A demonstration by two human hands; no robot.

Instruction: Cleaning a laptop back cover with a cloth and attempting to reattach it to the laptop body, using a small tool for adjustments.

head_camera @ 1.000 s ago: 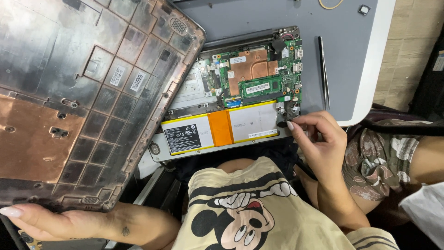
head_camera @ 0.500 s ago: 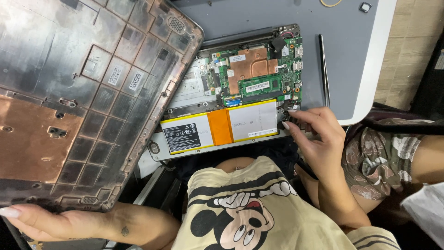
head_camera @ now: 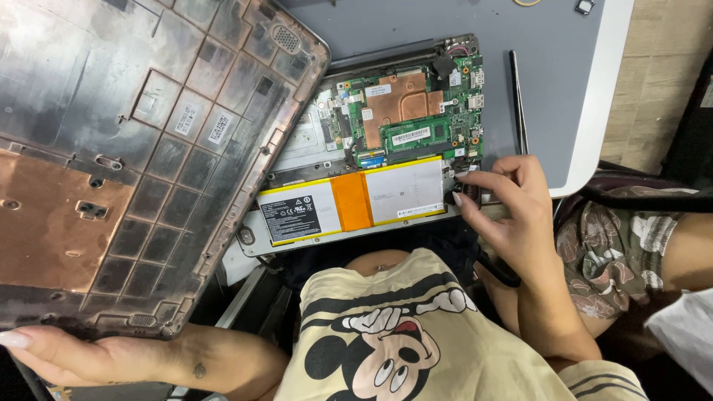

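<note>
This is looking like a small electronics repair spot: an opened laptop (head_camera: pixel 371 148) is lying on a grey desk (head_camera: pixel 564 89), its circuit board and battery showing, a slim metal tool (head_camera: pixel 518 100) resting beside it, wood-look flooring (head_camera: pixel 661 67) showing beyond.

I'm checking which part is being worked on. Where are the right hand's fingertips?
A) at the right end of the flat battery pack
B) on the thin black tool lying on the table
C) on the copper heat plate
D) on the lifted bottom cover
A: the right hand has its fingertips at the right end of the flat battery pack, while the left hand supports the bottom cover.
</note>
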